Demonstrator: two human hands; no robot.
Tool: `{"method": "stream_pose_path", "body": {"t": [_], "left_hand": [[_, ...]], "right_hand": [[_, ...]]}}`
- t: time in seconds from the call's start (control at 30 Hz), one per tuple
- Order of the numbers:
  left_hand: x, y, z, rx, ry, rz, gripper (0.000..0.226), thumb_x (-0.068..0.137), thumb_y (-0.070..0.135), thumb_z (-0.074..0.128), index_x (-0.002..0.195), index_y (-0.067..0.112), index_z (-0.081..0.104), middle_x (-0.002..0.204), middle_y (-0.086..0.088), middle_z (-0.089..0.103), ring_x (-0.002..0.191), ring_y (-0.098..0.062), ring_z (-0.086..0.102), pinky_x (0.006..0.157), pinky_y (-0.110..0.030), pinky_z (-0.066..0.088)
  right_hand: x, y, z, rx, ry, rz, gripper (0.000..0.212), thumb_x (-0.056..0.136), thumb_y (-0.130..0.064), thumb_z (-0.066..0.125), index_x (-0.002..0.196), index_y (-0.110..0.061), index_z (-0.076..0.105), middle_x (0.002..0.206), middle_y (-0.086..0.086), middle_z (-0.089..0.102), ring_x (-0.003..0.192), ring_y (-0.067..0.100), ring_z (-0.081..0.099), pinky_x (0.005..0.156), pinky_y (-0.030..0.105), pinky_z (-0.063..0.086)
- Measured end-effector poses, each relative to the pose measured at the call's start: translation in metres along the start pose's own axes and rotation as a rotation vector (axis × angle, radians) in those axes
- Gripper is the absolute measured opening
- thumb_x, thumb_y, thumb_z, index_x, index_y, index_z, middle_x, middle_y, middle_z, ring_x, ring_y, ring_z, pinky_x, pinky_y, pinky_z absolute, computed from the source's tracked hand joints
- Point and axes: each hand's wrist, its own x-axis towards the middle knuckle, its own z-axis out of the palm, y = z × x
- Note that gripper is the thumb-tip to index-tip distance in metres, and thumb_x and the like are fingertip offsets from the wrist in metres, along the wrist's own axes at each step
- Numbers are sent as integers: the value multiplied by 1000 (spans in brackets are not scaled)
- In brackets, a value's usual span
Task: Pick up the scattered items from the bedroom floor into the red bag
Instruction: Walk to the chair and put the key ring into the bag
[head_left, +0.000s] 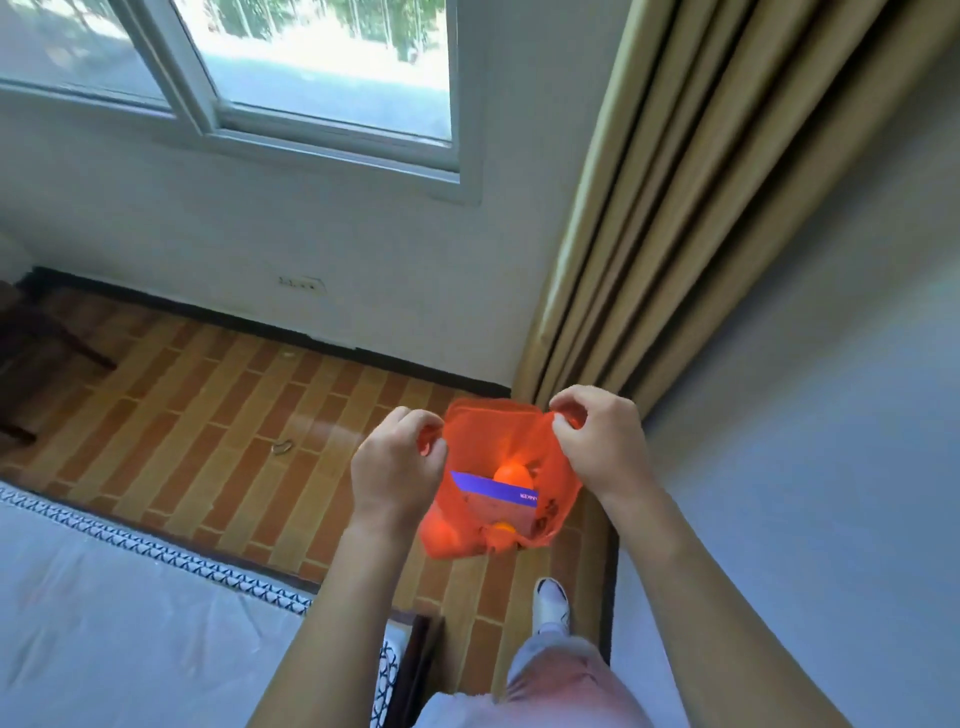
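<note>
The red plastic bag (485, 447) hangs in front of me above the floor, its mouth held open. My left hand (397, 465) pinches the bag's left rim and my right hand (602, 441) pinches its right rim. Inside the bag I see a blue card or box (493, 487) and an orange round item (511, 474). A small metal-looking item (282, 447) lies on the brick-patterned floor to the left of the bag.
A bed with a white sheet and patterned edge (130, 597) fills the lower left. Beige curtains (701, 208) hang at the right next to a grey wall. A window (260, 78) sits above. Dark furniture legs (41, 353) stand at the far left. My shoe (551, 605) is on the floor.
</note>
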Motion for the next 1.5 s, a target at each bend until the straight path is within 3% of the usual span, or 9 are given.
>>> {"method": "stream_pose_path", "body": {"t": [0.23, 0.37, 0.67, 0.97, 1.5], "left_hand": [[23, 8, -30, -33, 117, -70, 15, 77, 15, 77, 88, 24, 76, 87, 10, 69, 77, -15, 67, 65, -29, 53], [46, 10, -30, -50, 156, -111, 14, 76, 15, 77, 87, 23, 75, 86, 8, 70, 80, -17, 68, 70, -33, 56], [108, 51, -1, -117, 249, -172, 14, 78, 14, 76, 88, 25, 75, 87, 11, 71, 81, -12, 68, 73, -30, 54], [153, 72, 22, -39, 308, -210, 16, 76, 13, 78, 87, 24, 76, 86, 9, 72, 82, -15, 68, 73, -30, 53], [243, 5, 30, -52, 242, -301, 17, 74, 13, 79, 83, 27, 75, 85, 11, 73, 80, -14, 69, 70, -27, 52]], "right_hand": [[45, -39, -6, 23, -67, -69, 18, 78, -4, 69, 88, -17, 78, 81, -6, 75, 76, 9, 68, 78, 29, 57], [78, -49, -12, 7, -77, -134, 17, 80, -6, 70, 90, -17, 79, 85, -5, 76, 80, 10, 69, 81, 28, 57], [157, -36, -33, 7, -101, -232, 15, 80, -6, 71, 87, -18, 78, 82, -6, 75, 74, 8, 65, 76, 27, 55], [230, -6, -35, 18, -143, -341, 16, 79, -7, 71, 87, -20, 76, 83, -6, 73, 78, 11, 67, 77, 30, 56], [306, -38, 52, 17, -236, -302, 16, 79, -12, 72, 90, -23, 77, 89, -7, 75, 84, 12, 70, 82, 33, 58]]}}
